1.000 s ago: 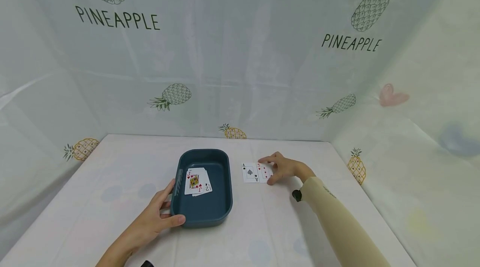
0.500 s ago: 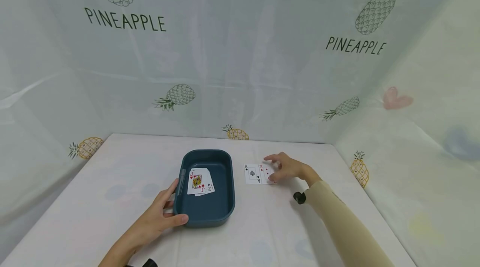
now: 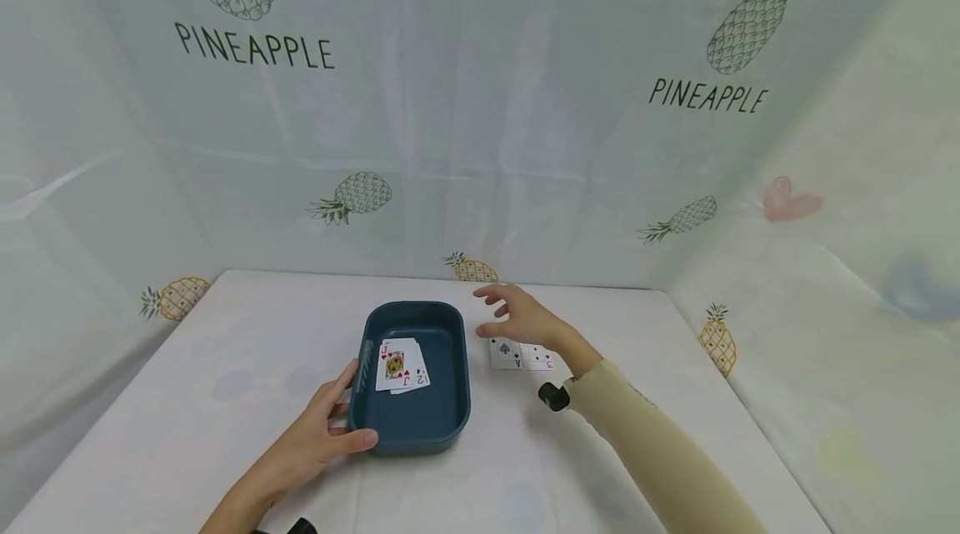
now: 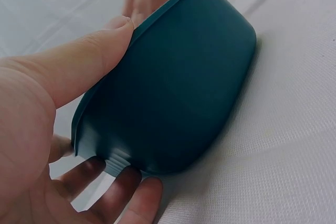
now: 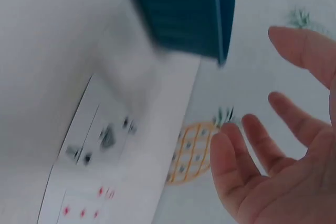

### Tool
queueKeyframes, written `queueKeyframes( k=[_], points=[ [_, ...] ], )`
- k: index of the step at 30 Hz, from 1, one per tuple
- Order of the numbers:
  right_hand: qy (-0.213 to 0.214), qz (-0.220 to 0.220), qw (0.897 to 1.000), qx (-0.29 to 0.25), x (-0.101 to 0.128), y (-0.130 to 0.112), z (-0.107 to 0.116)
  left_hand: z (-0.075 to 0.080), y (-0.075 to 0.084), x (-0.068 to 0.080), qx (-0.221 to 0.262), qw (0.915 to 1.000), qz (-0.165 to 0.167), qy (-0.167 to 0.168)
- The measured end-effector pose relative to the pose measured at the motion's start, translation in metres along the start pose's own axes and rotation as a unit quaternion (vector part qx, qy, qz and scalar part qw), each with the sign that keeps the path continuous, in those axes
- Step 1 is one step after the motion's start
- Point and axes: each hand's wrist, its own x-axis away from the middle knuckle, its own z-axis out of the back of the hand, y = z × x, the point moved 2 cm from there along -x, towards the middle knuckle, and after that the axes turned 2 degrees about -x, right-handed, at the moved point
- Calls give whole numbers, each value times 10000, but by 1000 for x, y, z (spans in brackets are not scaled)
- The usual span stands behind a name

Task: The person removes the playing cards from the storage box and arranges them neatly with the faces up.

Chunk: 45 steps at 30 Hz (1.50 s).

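Observation:
A dark blue tray (image 3: 446,392) stands on the table with a jack of hearts (image 3: 393,364) lying over a fanned card marked 2. My left hand (image 3: 318,434) holds the tray's near left corner; the left wrist view shows the thumb on the rim and the fingers bent round the side (image 4: 178,77). Right of the tray, an ace of spades (image 3: 506,356) and a three of diamonds (image 3: 537,358) lie side by side. Over the ace hovers my right hand (image 3: 525,317), fingers loosely bent, holding nothing; it partly covers the ace in the head view.
The white-covered table (image 3: 262,334) ends at a pale curtain (image 3: 480,101) printed with pineapples, which also hangs along both sides. Bare cloth surrounds the tray and cards.
My right hand first touched the three of diamonds, then lifted off it and moved left, over the ace near the tray. The left hand and tray have stayed put.

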Motion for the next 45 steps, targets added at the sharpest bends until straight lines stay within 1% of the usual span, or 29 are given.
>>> queueKeyframes(
  k=[5, 7, 10, 14, 16, 21, 26, 35, 37, 40, 42, 45],
  points=[
    [117, -83, 9991, -396, -11, -29, -21, -1, -1, 0, 50, 10000, 5, -13],
    [54, -86, 9989, -452, -16, -36, -30, 0, -1, 0, 63, 10000, -2, -16],
    [-110, 48, 9991, -414, -21, -44, -43, 0, -1, 0, 94, 9999, -44, -23],
    [-285, 210, 9986, -388, -26, -47, -59, 0, 0, 0, 186, 9997, -119, -52],
    [-292, 244, 9987, -325, -27, -47, -67, -1, 0, -1, 235, 9996, -152, -68],
    [-200, 478, 9986, -49, -31, -47, -81, 0, -1, -1, 275, 9994, -206, -88],
    [-142, 732, 9972, 115, -34, -49, -92, 0, -1, -1, 251, 9995, -162, -79],
    [-3, 851, 9951, 498, -37, -47, -107, 0, 0, -1, 174, 9998, -116, -51],
    [41, 844, 9943, 655, -37, -48, -109, 0, 0, -1, 202, 9997, -132, -73],
    [84, 819, 9903, 1121, -38, -48, -113, 0, 0, -1, 266, 9994, -159, -121],
    [62, 808, 9851, 1517, -39, -48, -116, 1, -1, -1, 278, 9994, -168, -142],
    [-1, 767, 9743, 2116, -41, -48, -120, 1, 0, 0, 249, 9995, -164, -145]
  ],
)
